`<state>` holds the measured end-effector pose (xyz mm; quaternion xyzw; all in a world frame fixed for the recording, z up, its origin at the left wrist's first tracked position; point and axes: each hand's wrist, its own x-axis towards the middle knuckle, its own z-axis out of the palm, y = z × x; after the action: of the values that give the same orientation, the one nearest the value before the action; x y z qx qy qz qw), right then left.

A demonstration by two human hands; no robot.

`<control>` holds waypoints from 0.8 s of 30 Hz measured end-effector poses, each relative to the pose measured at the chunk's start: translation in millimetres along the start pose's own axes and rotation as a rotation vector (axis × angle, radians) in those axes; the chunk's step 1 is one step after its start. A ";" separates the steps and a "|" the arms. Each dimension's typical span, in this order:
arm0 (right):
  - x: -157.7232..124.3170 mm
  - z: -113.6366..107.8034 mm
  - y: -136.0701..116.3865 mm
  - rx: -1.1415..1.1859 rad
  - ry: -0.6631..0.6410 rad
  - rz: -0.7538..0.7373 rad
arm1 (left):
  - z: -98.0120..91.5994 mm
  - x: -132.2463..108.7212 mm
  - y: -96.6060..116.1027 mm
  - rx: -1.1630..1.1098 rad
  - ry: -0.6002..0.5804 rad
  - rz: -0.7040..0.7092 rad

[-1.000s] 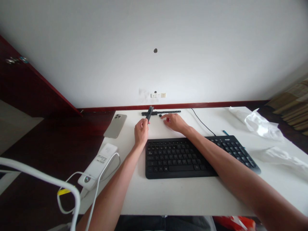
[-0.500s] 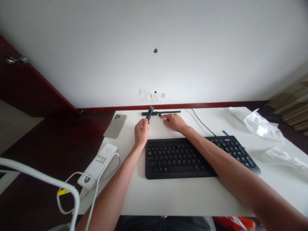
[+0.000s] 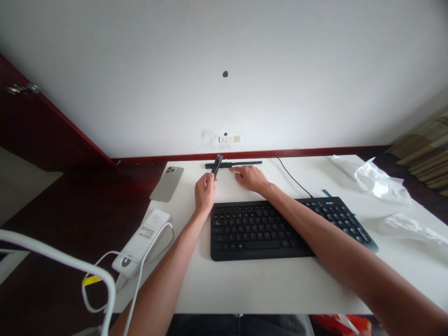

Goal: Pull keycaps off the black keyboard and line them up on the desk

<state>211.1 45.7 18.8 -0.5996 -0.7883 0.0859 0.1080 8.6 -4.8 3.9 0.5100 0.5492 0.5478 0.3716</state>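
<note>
Clamping a dark stick (image 3: 217, 164) in the left hand (image 3: 205, 191), tilting its upper end toward the wall (image 3: 297, 79). Reaching across the keyboard (image 3: 257, 228) with the right hand (image 3: 252, 178), stretching out the index finger (image 3: 238, 168), holding the thumb apart from it and curling the others underneath. Bringing that fingertip right up to the near side of the black pieces (image 3: 247, 163), at the right end of their shorter, nearer strip; not being able to tell whether touching or barely hovering. Having the pieces lying just beyond both hands, along the far edge of the table (image 3: 252, 284) (in a tight line, doubled toward the left). Covering part of that line with the stick, hiding the stick's lower end inside the left fist, and masking a slanting band of the keyboard with the right forearm (image 3: 325, 238). Finding the single pieces too small to count and the stick's make hard to read. Seeing the curtain (image 3: 425, 151) cut off at the right, something red (image 3: 345, 323) at the bottom. Counting one stick, one keyboard, one phone (image 3: 167, 184), one white device (image 3: 143, 240), two plastic wraps (image 3: 381, 184) and three socket plates (image 3: 230, 139).
</note>
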 end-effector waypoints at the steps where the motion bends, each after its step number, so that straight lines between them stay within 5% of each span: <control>1: 0.1 0.3 0.1 0.002 0.002 -0.007 | -0.1 -0.1 0.2 -0.001 -0.001 -0.002; 24: 1.4 -2.4 4.2 0.049 -0.008 0.031 | 0.3 0.7 0.6 -0.007 0.001 -0.019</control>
<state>215.3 48.2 20.1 -0.6086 -0.7769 0.1092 0.1183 8.8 -4.1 4.6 0.5033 0.5524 0.5464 0.3782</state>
